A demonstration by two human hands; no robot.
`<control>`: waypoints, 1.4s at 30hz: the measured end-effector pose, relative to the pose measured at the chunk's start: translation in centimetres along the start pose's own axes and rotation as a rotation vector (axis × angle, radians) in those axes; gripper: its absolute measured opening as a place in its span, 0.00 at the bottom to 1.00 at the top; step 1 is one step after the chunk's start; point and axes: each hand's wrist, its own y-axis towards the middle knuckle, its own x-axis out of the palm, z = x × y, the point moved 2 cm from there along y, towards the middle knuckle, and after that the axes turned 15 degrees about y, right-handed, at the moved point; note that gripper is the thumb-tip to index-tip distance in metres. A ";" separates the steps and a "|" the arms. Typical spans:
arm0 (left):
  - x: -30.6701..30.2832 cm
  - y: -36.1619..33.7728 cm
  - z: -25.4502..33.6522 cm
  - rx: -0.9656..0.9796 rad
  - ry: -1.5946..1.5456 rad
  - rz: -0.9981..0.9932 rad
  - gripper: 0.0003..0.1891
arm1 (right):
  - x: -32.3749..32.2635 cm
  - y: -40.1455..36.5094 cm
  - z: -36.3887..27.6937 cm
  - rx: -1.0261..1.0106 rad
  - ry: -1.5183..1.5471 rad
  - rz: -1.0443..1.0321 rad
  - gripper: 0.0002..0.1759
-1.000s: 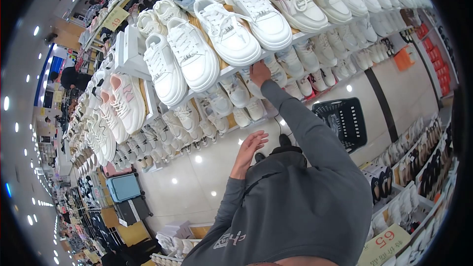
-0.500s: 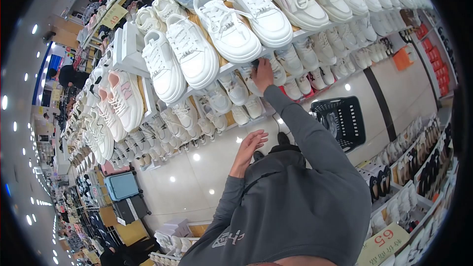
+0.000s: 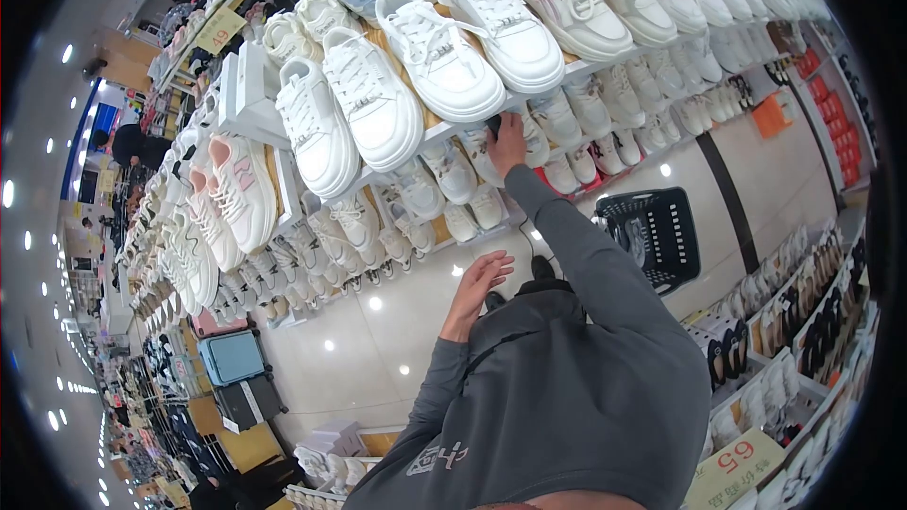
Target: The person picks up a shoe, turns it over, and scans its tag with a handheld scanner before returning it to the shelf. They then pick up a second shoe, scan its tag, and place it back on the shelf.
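My right hand (image 3: pixel 508 144) is reached out to the edge of a shelf of white sneakers (image 3: pixel 442 55), just below their toes. Its fingers are closed around a small black object (image 3: pixel 493 126), mostly hidden, whose kind I cannot make out. Beneath the hand, more light-coloured sneakers (image 3: pixel 480 153) line the lower shelf. My left hand (image 3: pixel 477 285) hangs in front of my waist, over the floor, with loosely bent fingers and nothing in it.
A black shopping basket (image 3: pixel 682 236) with something in it stands on the floor to my right. Suitcases (image 3: pixel 232 357) stand at the left. Racks of shoes (image 3: pixel 727 345) and a price sign (image 3: pixel 735 468) are at the lower right. An orange item (image 3: pixel 773 113) lies farther off.
The black object in my right hand has shifted slightly, and the hand has turned a little. My left hand stays almost where it was.
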 end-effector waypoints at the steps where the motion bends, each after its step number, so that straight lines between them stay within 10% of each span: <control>1: -0.1 0.0 -0.1 0.001 -0.002 0.005 0.23 | 0.0 -0.1 0.1 -0.015 0.016 0.022 0.27; 23: -14.9 16.9 6.8 0.226 0.622 0.526 0.20 | -3.9 -5.8 -5.7 -0.175 0.213 0.071 0.31; 30: -19.6 23.5 9.4 0.243 1.434 0.555 0.21 | 0.8 -12.8 0.0 0.243 0.332 -0.189 0.28; 33: -27.0 30.3 2.3 0.468 1.412 0.561 0.19 | 3.5 -13.6 3.7 0.528 0.356 -0.278 0.29; 42: -26.6 29.6 3.0 0.326 1.445 0.510 0.19 | 6.0 -13.5 5.2 1.089 0.849 -0.271 0.28</control>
